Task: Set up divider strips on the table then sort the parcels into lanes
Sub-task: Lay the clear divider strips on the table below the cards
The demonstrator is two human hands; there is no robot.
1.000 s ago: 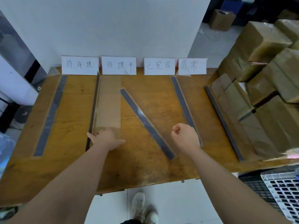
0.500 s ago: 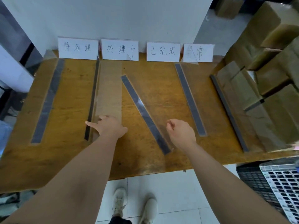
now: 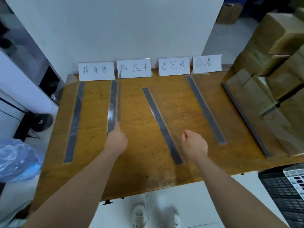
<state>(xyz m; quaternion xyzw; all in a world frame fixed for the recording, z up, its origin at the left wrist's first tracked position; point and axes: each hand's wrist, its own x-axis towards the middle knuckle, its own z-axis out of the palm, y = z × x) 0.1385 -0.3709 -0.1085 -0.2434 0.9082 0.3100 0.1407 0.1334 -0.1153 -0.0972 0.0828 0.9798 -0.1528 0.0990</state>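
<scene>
Blue bag (image 3: 16, 160) left, black crate (image 3: 283, 191) right, white shoes (image 3: 139, 216) below

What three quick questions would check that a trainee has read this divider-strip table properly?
1. True or false: the right hand is curled and holds nothing.
2. Which strip does the left hand hold? A: leftmost strip. B: second strip from left. C: middle strip.
3. How many paper labels stand along the far edge of the table?
Key: 1 true; 2 B; 3 four.
</scene>
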